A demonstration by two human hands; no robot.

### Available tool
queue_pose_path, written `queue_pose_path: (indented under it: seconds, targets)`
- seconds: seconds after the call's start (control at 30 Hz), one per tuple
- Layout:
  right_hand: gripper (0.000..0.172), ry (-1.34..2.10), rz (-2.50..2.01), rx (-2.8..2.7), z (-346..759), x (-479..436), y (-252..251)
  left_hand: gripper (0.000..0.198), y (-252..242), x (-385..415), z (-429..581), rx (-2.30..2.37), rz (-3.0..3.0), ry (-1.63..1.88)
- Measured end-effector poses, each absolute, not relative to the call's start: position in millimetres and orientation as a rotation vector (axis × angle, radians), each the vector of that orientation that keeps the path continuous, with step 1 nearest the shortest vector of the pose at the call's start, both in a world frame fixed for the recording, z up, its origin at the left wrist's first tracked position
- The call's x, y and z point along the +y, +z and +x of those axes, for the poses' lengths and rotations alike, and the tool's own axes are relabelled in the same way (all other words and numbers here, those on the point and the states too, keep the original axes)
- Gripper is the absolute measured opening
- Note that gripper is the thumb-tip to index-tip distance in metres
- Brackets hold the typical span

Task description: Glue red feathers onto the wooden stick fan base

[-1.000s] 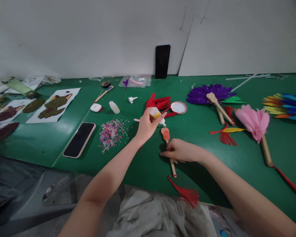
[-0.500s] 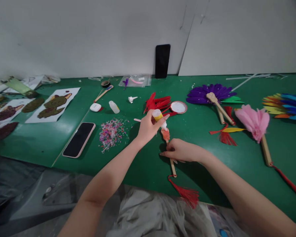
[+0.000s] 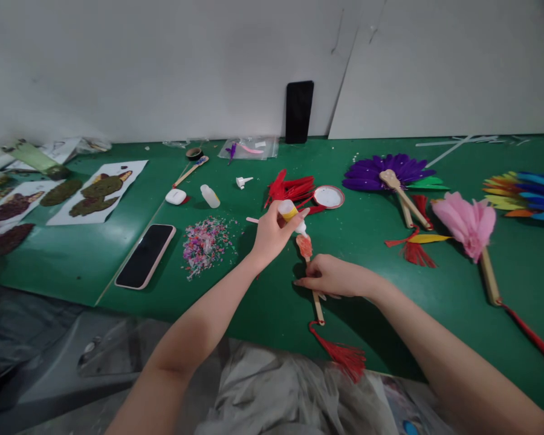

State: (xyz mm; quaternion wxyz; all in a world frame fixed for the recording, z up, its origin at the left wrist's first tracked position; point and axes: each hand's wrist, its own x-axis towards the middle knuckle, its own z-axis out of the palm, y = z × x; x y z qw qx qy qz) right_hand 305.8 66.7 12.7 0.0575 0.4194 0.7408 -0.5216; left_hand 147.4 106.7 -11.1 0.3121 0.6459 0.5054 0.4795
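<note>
My left hand (image 3: 271, 232) grips a small white glue bottle (image 3: 290, 214) with a yellow band, tipped so its nozzle touches the reddish head of a wooden fan stick (image 3: 305, 246). My right hand (image 3: 330, 276) lies closed over the stick's handle and pins it to the green table (image 3: 263, 302). A red tassel (image 3: 342, 355) trails from the stick's lower end over the table's front edge. Red feathers (image 3: 290, 188) lie just behind the bottle, beside a round white lid (image 3: 328, 197).
A pile of pink confetti (image 3: 204, 241) and a phone in a pink case (image 3: 145, 255) lie to the left. Purple (image 3: 385, 170), pink (image 3: 466, 222) and multicoloured (image 3: 523, 196) feather fans lie right. Another black phone (image 3: 298, 112) leans on the wall. Dried-flower sheets (image 3: 97, 193) lie far left.
My left hand tipped the glue bottle down and brought its nozzle onto the stick's head. My right hand has stayed on the handle.
</note>
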Motion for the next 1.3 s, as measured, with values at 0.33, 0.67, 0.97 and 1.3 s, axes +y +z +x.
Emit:
queue_pose_path:
  seconds: [0.33,0.67,0.97,1.3]
  targets:
    - [0.044,-1.578,1.277,2.252,308,66,9,0.030,-5,104,149,1.340,1.744,1.202]
    - [0.044,-1.583,1.278,2.247,306,66,11,0.030,-6,105,148,1.355,1.747,1.192]
    - [0.044,-1.549,1.276,2.271,307,67,7,0.030,0,102,148,1.420,1.802,1.148]
    - [0.044,-1.562,1.285,2.243,306,66,11,0.031,0,103,148,1.379,1.743,1.146]
